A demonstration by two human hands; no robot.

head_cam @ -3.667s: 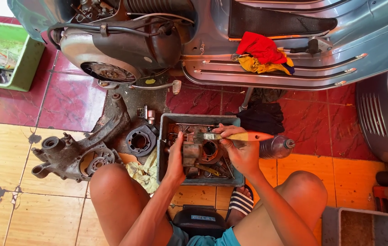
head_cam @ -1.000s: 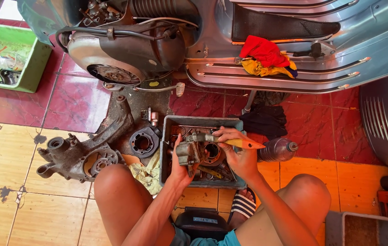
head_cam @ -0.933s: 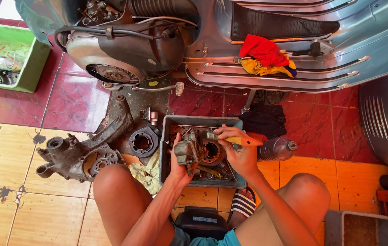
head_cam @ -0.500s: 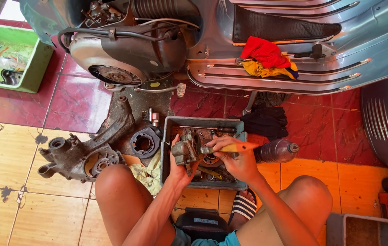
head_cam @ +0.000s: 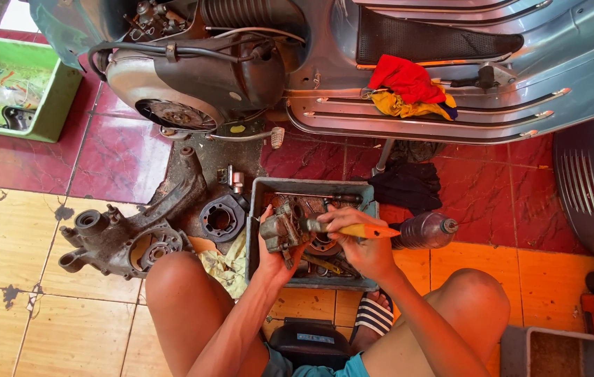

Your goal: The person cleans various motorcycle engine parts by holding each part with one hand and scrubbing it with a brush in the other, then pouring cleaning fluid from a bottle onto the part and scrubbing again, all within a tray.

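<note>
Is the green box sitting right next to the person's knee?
No, the green box sits far off at the top left corner on the red tiles, while a dark metal engine casing lies beside the knee.

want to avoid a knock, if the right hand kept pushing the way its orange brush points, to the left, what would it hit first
The right hand holds the orange-handled brush, whose tip already meets the grimy metal part gripped by the left hand. Past that, probably the grey tray's left wall; depth is unclear.

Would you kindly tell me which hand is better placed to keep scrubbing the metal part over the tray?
Likely the right hand: it already holds the orange-handled brush against the carburettor-like part, while the left hand is occupied gripping that part above the grey tray.
</note>
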